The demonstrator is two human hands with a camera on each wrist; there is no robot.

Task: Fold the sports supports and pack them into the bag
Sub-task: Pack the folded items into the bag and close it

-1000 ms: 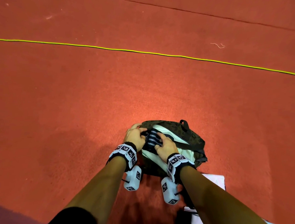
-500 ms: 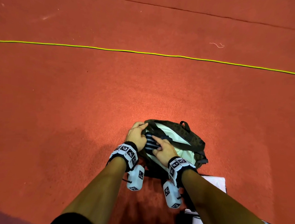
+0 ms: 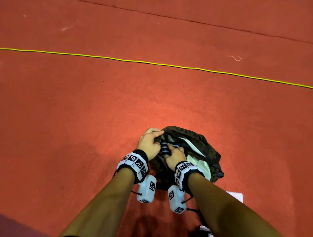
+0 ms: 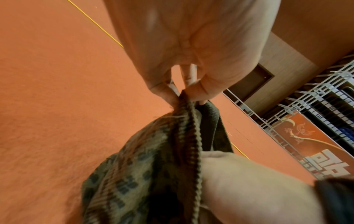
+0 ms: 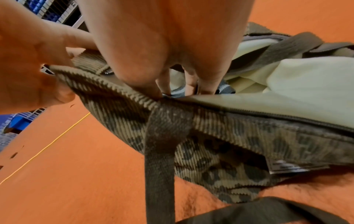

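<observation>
A camouflage corduroy bag (image 3: pixel 196 136) with a cream lining (image 3: pixel 201 164) lies open on the red floor. My left hand (image 3: pixel 149 142) pinches the bag's left rim between thumb and fingers; the left wrist view shows that pinch (image 4: pixel 184 92) on the ribbed edge of the bag (image 4: pixel 153 166). A dark support with pale stripes (image 3: pixel 163 147) sits in the bag's mouth. My right hand (image 3: pixel 175 155) presses down on it with straight fingers. In the right wrist view, the fingertips (image 5: pixel 189 89) touch the striped support (image 5: pixel 227 88) just inside the rim of the bag (image 5: pixel 249 128).
A thin yellow line (image 3: pixel 154 63) crosses the red floor beyond the bag. A white sheet (image 3: pixel 236 197) lies at my right by the bag. The bag's dark strap (image 5: pixel 161 151) hangs down its near side. Metal racks (image 4: pixel 306 94) stand at the floor's edge.
The striped support has sunk lower into the bag under my right hand. My left hand has shifted onto the bag's left rim, and the bag's mouth has narrowed.
</observation>
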